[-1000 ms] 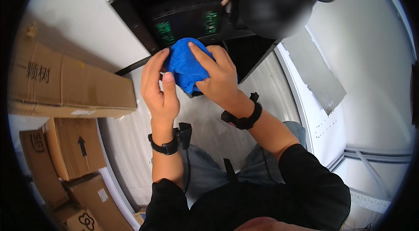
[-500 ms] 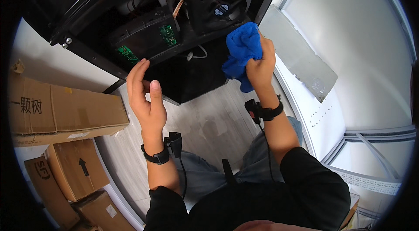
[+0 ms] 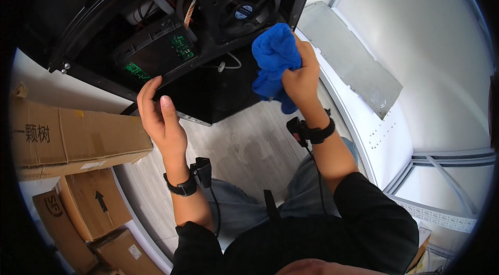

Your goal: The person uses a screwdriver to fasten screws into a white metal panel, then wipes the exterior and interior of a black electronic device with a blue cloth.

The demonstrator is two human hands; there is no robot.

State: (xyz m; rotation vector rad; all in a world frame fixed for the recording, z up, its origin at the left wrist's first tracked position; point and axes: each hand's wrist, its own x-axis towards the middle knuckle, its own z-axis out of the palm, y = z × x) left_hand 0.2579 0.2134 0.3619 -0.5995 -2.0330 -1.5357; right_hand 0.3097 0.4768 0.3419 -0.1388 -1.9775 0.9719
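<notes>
A black appliance [image 3: 176,87] with its lower compartment exposed stands at the far side. Inside sit a round black fan [image 3: 254,12] and a dark control box [image 3: 156,49] with green circuit boards showing at its openings. My left hand [image 3: 160,119] is empty, fingers stretched and thumb apart, with its fingertips at the appliance's lower left edge. In my right hand [image 3: 302,75] is a bunched blue cloth [image 3: 276,51], held just in front of the appliance's right edge. The cloth hides part of that edge, and whether it touches is unclear.
Cardboard boxes [image 3: 101,134] are stacked on the left. A grey metal plate [image 3: 353,62] leans or lies along the white panel [image 3: 416,41] at right. A thin white cable [image 3: 234,62] with a plug-like end lies in the appliance's base. Wood-look floor [image 3: 239,145] lies below.
The appliance has turned, its upper part and left side shifting left and nearer. Both my hands moved left with it, the right still gripping the blue cloth.
</notes>
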